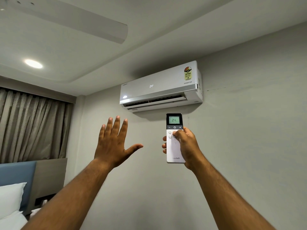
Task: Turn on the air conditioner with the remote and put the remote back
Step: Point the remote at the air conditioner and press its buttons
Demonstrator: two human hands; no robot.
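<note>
A white air conditioner (160, 86) hangs high on the wall, its front display reading 24 and its lower flap partly lifted. My right hand (188, 146) holds a white remote (174, 151) upright just below the unit, thumb resting on the buttons under the power key. The remote's dark top screen also reads 24. My left hand (114, 143) is raised to the left of the remote, palm toward the wall, fingers spread and holding nothing.
A ceiling fan blade (93, 25) and a round ceiling light (33, 63) are overhead at left. Beige curtains (31, 125) cover the left wall. A blue headboard (16, 173) and white pillows (11, 198) sit at the lower left.
</note>
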